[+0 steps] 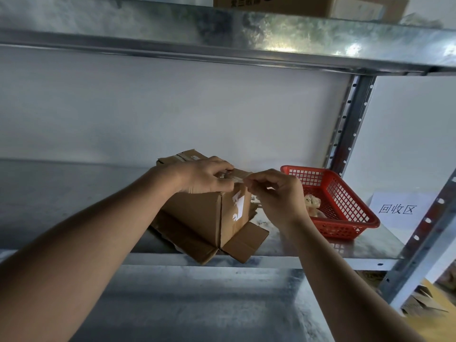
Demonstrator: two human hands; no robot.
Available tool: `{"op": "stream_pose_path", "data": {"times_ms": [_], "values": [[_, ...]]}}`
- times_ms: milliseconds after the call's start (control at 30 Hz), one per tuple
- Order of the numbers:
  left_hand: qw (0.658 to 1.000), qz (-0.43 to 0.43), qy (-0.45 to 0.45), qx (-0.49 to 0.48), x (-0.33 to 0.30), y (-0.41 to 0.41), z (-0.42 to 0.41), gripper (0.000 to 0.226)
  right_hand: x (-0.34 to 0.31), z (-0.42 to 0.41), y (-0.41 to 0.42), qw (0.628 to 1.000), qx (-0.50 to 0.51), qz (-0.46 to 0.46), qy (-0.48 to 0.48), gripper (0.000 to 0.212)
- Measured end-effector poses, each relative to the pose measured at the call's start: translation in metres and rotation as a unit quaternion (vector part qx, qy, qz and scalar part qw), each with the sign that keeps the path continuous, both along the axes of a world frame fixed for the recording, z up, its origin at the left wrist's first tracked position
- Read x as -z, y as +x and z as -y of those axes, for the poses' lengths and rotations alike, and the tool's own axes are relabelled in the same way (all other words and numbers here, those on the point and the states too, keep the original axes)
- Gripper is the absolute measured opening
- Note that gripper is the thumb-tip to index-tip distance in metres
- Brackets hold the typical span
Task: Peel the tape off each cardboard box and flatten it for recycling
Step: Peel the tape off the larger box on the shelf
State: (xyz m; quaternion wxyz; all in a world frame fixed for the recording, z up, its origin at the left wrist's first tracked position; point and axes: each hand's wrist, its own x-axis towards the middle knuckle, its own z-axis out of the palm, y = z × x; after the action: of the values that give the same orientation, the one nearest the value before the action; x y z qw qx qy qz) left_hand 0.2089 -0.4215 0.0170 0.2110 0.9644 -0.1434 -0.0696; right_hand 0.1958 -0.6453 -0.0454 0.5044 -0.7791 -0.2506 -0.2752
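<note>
A brown cardboard box stands on the metal shelf, its lower flaps spread open toward me. My left hand rests on the box's top with fingers curled over its upper edge. My right hand pinches a strip of clear tape that stretches from the box's top edge. White label remnants show on the box's right face.
A red plastic basket with crumpled tape inside sits right of the box. Behind it lies a white paper sign. An upper shelf carries another cardboard box. Shelf uprights stand at right; flattened cardboard lies lower right.
</note>
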Motion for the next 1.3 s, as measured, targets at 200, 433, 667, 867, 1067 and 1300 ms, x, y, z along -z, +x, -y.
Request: {"op": "stream_pose_path", "data": {"times_ms": [200, 433, 667, 867, 1067, 1300], "values": [[0.999, 0.004, 0.014, 0.028, -0.002, 0.001, 0.0, 0.095, -0.008, -0.006, 0.003, 0.992, -0.017, -0.081, 0.09, 0.02], [0.998, 0.032, 0.036, 0.048, -0.001, -0.001, 0.001, 0.074, -0.027, -0.004, 0.012, 0.994, 0.013, 0.005, -0.104, 0.015], [0.998, 0.023, 0.018, 0.063, 0.002, 0.0, -0.001, 0.052, -0.046, -0.007, 0.004, 0.972, -0.056, 0.05, -0.224, 0.014], [0.996, 0.048, 0.021, 0.074, 0.0, -0.002, -0.003, 0.039, -0.05, -0.018, 0.019, 0.985, -0.025, -0.018, -0.172, 0.013], [0.995, 0.069, 0.048, 0.061, 0.0, 0.0, -0.008, 0.113, -0.035, -0.013, 0.033, 0.98, 0.001, -0.148, -0.131, 0.009], [0.987, 0.126, 0.1, 0.006, -0.01, 0.004, -0.033, 0.086, -0.044, -0.023, 0.021, 0.972, 0.078, -0.136, -0.172, 0.025]]}}
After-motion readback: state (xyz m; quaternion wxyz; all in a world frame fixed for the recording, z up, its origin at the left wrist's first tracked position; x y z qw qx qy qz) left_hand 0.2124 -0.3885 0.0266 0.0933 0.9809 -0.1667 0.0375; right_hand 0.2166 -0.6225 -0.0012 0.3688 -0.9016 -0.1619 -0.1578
